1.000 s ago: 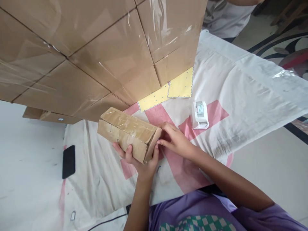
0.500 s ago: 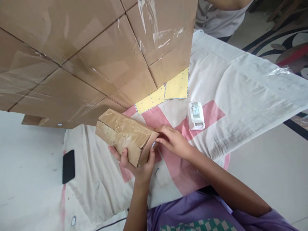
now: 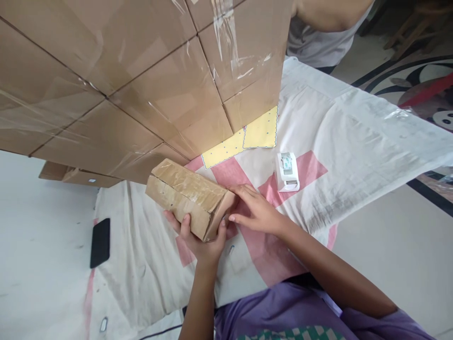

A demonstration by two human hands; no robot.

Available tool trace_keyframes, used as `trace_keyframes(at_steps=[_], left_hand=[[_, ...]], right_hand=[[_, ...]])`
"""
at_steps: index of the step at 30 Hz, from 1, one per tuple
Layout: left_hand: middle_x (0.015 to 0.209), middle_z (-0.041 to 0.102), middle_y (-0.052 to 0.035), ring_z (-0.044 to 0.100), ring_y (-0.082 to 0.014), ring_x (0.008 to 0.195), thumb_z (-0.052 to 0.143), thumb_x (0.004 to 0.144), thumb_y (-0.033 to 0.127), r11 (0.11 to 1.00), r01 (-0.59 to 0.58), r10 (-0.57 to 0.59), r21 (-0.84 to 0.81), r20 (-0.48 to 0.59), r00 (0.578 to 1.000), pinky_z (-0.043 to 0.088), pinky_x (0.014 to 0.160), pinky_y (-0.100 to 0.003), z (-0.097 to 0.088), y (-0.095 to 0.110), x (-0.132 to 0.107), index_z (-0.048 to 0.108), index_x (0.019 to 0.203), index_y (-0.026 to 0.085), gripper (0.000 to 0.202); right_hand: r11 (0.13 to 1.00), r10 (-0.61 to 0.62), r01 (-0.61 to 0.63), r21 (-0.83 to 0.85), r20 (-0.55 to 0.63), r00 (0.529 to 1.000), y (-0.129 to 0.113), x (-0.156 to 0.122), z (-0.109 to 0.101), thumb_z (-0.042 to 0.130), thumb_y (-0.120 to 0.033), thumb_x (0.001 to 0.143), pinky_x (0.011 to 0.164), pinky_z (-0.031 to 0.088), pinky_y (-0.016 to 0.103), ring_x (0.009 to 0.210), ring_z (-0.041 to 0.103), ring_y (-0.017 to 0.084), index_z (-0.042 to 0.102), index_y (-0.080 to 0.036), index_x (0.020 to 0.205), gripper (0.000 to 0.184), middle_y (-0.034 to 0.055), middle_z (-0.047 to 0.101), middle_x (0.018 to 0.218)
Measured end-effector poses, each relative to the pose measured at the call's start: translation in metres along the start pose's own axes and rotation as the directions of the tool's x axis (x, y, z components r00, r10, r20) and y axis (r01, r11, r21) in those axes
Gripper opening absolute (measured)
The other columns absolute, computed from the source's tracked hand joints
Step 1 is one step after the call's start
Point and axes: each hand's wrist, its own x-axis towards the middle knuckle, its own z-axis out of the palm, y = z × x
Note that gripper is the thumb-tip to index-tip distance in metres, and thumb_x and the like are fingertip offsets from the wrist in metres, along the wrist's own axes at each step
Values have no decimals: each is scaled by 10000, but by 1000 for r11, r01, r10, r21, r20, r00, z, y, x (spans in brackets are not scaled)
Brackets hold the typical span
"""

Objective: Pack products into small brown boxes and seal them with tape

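A small brown cardboard box (image 3: 186, 189) is tilted above the cloth, with clear tape along its top. My left hand (image 3: 200, 241) grips it from below, thumb at the near end and fingers along the near side. My right hand (image 3: 258, 210) is at the box's right end, its thumb and fingers spread apart. Its fingertips reach the end face, but whether they press on it is hard to see. To the right, a white plastic device (image 3: 287, 172) with a window showing green-and-white printing stands on the cloth.
A tall stack of taped cartons (image 3: 148, 85) fills the upper left, with yellow dotted paper (image 3: 260, 128) at its foot. A black phone (image 3: 100, 243) lies at the left. White-and-pink cloth (image 3: 318, 118) covers the table. Another person's arm (image 3: 329, 14) shows at the top right.
The fingers of my right hand have gone from a pinch at the box end to spread apart. The small white piece seen there before is mostly hidden now. My left hand keeps its grip.
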Motion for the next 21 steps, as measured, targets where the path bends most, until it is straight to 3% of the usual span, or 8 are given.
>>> trace_keyframes(at_steps=[7,10,14,21], left_hand=[[1666,157,-237,111,-375,1564,862,681,257,999,16,-17,-34,-18,1000,143,1227,-669,3,5,1,326,1446,238,935],[1662,187,-238,115,-369,1563,856,685,238,998,55,-55,-5,-6,998,198,1226,-648,2,2,-1,332,1446,234,924],[1649,233,-249,209,-394,1538,857,668,281,998,-2,3,69,-8,1000,330,1179,-631,-1,-6,3,357,1428,216,912],[1670,193,-220,167,-393,1547,814,691,265,999,-28,26,32,47,999,310,1188,-636,-6,-13,7,364,1427,235,863]], right_hand=[[995,100,-99,11,-101,990,2,4,11,737,-419,870,929,499,476,1098,583,302,525,-228,1163,409,95,638,1133],[991,115,-106,82,-115,987,4,5,17,730,-428,877,949,507,472,1175,575,309,499,-234,1228,463,110,621,1232],[981,160,-152,123,-64,985,1,6,20,675,-399,925,973,519,476,1237,588,310,432,-246,1343,507,115,602,1340],[981,175,-170,92,-60,983,0,9,19,659,-399,939,963,530,480,1196,615,310,454,-254,1315,452,111,628,1300]])
